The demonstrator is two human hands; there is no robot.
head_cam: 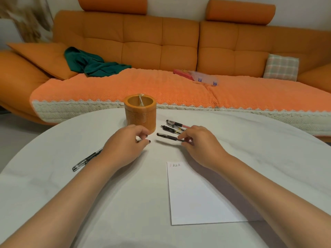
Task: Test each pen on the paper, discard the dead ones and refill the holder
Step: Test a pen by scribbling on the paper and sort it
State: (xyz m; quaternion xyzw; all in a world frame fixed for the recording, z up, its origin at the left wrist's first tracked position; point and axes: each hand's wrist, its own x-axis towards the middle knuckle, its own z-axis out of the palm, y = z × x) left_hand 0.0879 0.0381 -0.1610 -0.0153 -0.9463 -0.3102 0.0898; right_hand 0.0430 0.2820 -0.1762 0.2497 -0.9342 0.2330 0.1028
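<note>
The right hand (200, 144) pinches a slim black pen (170, 137) at its right end, between the thumb and the curled fingers (183, 136). The pen is held low over the round white table (53, 140), its long axis running nearly left to right, and its free end points left and slightly far, towards the left hand (125, 144). The left hand is just near of the orange cylindrical pen holder (140, 113), with its fingers curled in and the thumb close to the forefinger. A pale sliver shows between them, but I cannot tell whether they hold it. A clear pen with black ends (86, 160) lies on the table to the left. Its axis slants from near left to far right, and its far end is hidden under the left wrist. Right of the holder and just far of the held pen lies a small cluster of pens (174, 127). They are roughly parallel, dark ends to the left, and one has a pink barrel. The holder stands upright with one thin pale stick leaning inside it. A white sheet of paper (197, 194) lies flat near the right forearm, with a few small scribbles at its far left corner. An orange sofa (161, 42) stands beyond the table, with a dark green cloth (89, 61) on it to the left.
</note>
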